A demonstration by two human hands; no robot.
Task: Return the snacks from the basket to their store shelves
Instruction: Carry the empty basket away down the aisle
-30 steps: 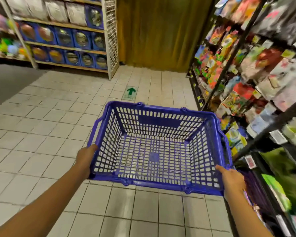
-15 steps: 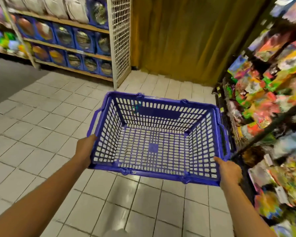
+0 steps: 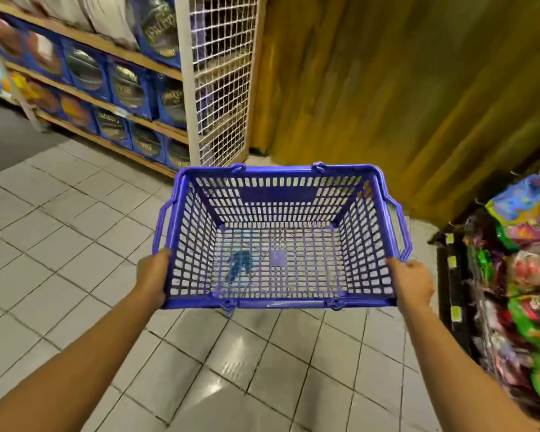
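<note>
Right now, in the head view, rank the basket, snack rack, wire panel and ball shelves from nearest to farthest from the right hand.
1. Basket, gripped by the right hand.
2. Snack rack, right side.
3. Wire panel, ahead, left of centre.
4. Ball shelves, far left.

We cannot read the packets [image 3: 526,275] at the right edge: they smear and run off the frame. Boxed balls [image 3: 128,85] at upper left blur too. Both forearms leave the bottom edge.
</note>
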